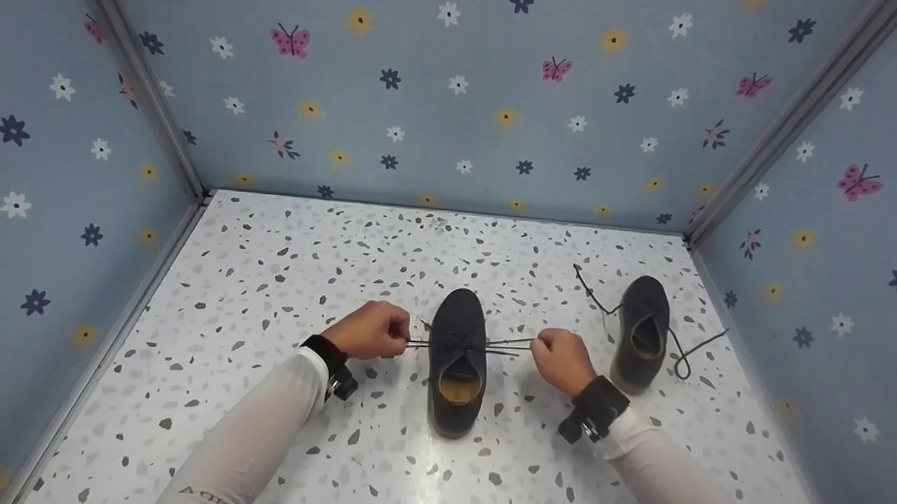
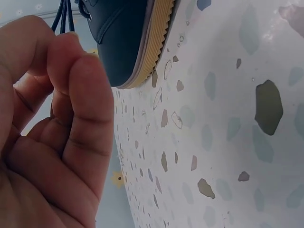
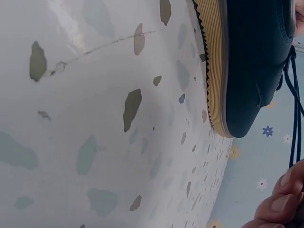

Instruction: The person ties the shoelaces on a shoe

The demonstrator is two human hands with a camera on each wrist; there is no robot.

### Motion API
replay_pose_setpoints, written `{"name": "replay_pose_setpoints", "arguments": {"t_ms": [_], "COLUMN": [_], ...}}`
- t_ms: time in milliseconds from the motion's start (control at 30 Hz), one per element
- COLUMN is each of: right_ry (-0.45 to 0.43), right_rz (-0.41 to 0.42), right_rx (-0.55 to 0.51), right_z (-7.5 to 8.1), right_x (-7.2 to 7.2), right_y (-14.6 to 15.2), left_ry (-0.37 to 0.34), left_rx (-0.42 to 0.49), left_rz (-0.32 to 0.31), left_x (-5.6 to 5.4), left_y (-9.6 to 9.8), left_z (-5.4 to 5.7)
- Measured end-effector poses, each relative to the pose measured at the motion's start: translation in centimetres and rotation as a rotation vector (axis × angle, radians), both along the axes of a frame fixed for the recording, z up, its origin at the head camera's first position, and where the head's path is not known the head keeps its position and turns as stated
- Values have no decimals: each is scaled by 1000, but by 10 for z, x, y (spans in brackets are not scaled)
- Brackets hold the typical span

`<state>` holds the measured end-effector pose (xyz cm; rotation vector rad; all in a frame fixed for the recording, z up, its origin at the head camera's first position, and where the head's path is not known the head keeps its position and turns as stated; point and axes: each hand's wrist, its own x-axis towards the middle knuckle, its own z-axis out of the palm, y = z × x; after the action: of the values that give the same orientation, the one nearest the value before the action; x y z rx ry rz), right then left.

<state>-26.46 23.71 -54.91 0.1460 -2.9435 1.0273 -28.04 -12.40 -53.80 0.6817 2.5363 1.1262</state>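
A dark shoe [image 1: 459, 308] with a tan sole stands upright on the floor between the two hands, its toe pointing away. To its left, my left hand [image 1: 375, 330] pinches a dark lace [image 1: 418, 344] between curled fingers and thumb, drawn straight out from the shoe's side. My right hand [image 1: 564, 360] grips laces on the opposite side, also stretched taut and level. In the left wrist view, thumb and fingertips [image 2: 90, 85] meet where the laces run in beside the shoe [image 2: 121, 35]. The right wrist view shows laces [image 3: 295, 118] running down to the partly cropped fingers.
A second dark shoe [image 1: 644, 298] stands to the right, its loose laces [image 1: 682, 364] spread on both sides. The speckled floor [image 1: 314, 240] is bounded by blue flowered panels [image 1: 455, 51] at the back, left and right.
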Motion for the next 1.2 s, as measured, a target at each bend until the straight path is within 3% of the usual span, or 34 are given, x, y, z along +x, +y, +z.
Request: {"name": "replay_pose_setpoints", "arguments": {"t_ms": [567, 800, 967, 1067, 1200], "right_ry": [-97, -207, -243, -222, -170], "right_rz": [-21, 125, 245, 286, 304], "right_rx": [-44, -50, -24, -15, 2], "right_z": [-8, -14, -13, -9, -3], "right_x": [2, 2, 5, 6, 3], "right_y": [4, 9, 9, 8, 8], "left_ry": [-97, -175, -180, -112, 40], "left_rx": [6, 87, 63, -1, -68], "left_rz": [75, 100, 102, 122, 184], "left_x": [5, 5, 7, 10, 17], "left_y": [-2, -1, 3, 9, 21], "left_z": [-5, -9, -7, -2, 8]}}
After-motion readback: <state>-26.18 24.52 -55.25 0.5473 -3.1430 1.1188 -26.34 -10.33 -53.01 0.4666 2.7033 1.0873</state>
